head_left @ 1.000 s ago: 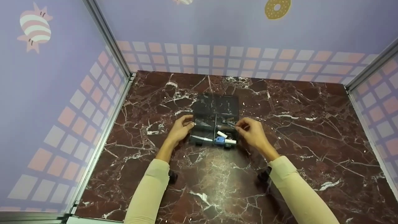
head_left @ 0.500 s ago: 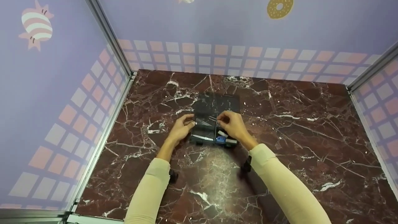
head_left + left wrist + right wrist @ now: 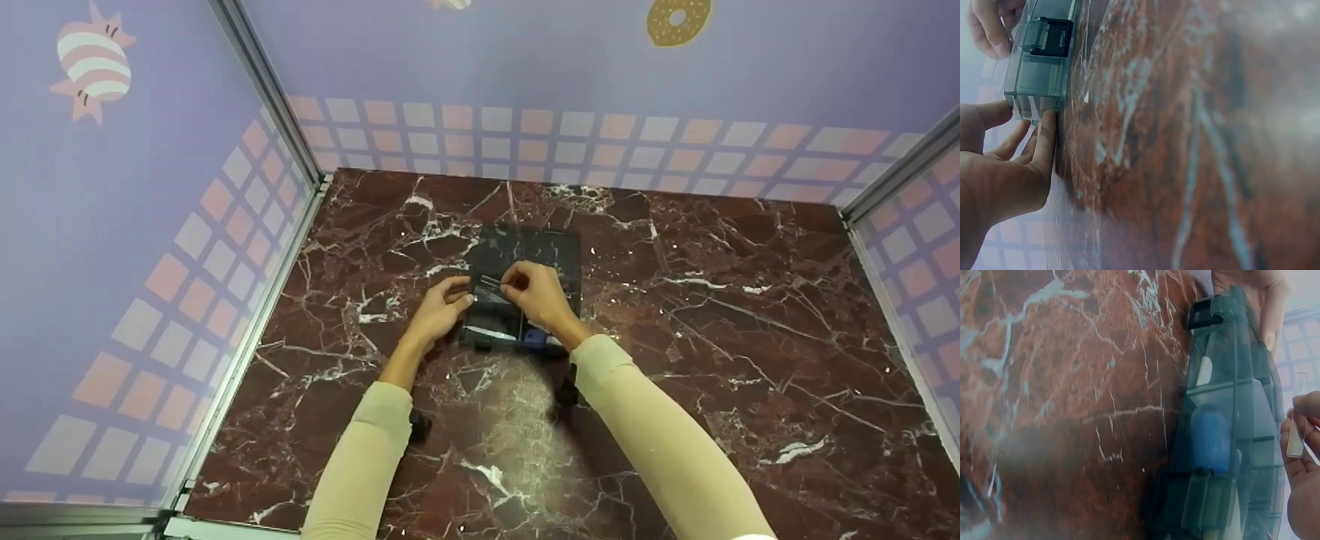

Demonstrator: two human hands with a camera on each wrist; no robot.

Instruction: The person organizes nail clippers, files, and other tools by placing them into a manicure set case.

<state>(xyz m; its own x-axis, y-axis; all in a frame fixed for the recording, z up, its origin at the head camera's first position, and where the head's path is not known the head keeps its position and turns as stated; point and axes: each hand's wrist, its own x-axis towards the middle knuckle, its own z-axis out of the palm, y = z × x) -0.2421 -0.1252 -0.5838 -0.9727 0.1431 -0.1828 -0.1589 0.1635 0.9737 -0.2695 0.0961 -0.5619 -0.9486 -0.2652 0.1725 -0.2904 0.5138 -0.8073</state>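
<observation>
A dark see-through plastic box (image 3: 562,249) with compartments stands on the marble table, its lid laid back. My left hand (image 3: 439,311) holds the left side, thumb at the rim and fingers against the wall, as the left wrist view shows on the box's end wall (image 3: 1036,79). My right hand (image 3: 538,296) is above the left compartments. Between thumb and fingers it pinches a clear flat strip like a microscope slide (image 3: 1296,439), with a whitish end. In the front right compartment lies a blue item (image 3: 1210,439), partly hidden by the right arm in the head view.
A white piece (image 3: 486,331) lies in the front left compartment. Black latches (image 3: 1057,37) stick out from the box's front wall. Patterned walls (image 3: 570,135) enclose the table at the back and sides. Dark wrist cameras (image 3: 420,426) hang at both cuffs.
My right hand has moved left from the box's right edge to above the left compartments, carrying the clear strip. My left hand has stayed at the left side.
</observation>
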